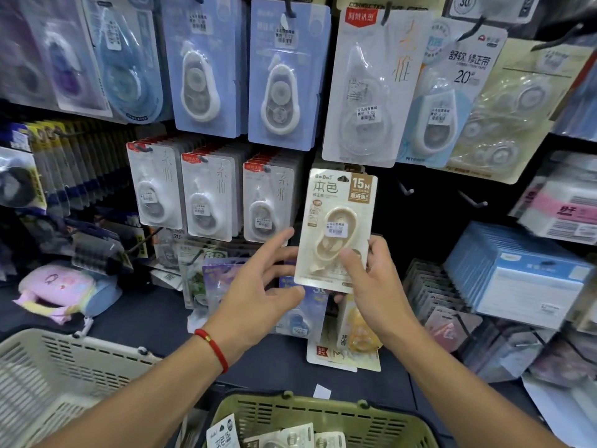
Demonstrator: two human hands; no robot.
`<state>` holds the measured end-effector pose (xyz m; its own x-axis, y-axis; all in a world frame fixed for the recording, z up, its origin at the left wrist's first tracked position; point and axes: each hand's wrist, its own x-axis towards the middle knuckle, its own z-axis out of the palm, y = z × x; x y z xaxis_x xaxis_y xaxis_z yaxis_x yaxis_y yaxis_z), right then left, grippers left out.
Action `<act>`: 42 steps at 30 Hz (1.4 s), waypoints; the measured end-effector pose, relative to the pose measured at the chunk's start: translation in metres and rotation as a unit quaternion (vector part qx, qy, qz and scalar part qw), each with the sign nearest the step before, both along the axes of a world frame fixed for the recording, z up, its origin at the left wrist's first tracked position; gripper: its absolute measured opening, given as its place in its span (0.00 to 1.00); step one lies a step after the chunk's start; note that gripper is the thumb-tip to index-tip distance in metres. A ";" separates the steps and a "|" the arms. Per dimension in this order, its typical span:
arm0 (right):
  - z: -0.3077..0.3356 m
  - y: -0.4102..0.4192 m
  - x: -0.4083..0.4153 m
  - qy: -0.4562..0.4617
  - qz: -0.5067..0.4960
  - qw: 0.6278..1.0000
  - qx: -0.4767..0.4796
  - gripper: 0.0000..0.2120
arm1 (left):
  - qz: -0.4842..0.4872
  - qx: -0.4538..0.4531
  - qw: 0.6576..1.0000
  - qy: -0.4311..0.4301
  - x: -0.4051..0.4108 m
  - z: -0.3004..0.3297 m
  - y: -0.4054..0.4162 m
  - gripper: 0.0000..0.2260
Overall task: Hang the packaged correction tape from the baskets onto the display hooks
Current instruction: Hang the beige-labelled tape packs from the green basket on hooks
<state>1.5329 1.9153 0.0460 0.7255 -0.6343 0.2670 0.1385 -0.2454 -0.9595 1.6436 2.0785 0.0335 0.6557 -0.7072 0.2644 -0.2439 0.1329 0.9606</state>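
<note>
Midway by the look of it: beige correction tape pack (336,227) pinched in right hand (374,286), raised near bare hooks (471,200) but not yet hung, left hand (258,286) released beside it, more packs (290,439) waiting in green basket (323,412)

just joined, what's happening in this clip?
A person is restocking a correction tape display. The right hand holds a beige pack by its lower edge, up against the rack beside two bare hooks. The left hand is open, fingers touching the pack's left edge. More packs wait in the green basket below.
</note>
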 end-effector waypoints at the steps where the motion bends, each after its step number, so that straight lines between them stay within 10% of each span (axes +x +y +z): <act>1: 0.000 0.000 0.000 -0.004 0.003 1.000 0.012 0.14 | -0.003 -0.002 1.000 0.004 0.000 0.000 -0.001 0.37; 12: -0.002 -0.011 0.005 0.050 -0.050 0.997 0.019 0.19 | -0.004 0.002 1.000 -0.001 0.003 -0.004 -0.008 0.32; 16: -0.013 -0.016 -0.005 0.271 -0.111 0.927 -0.234 0.30 | 0.107 0.131 0.960 -0.224 0.020 -0.011 -0.004 0.31; 23: -0.001 -0.014 0.030 0.192 -0.101 0.812 -0.541 0.29 | 0.133 0.204 0.891 -0.382 0.050 -0.013 -0.014 0.39; 42: -0.011 -0.068 0.111 0.330 -0.162 0.742 -0.561 0.36 | 0.099 0.220 0.879 -0.411 0.063 -0.030 -0.014 0.43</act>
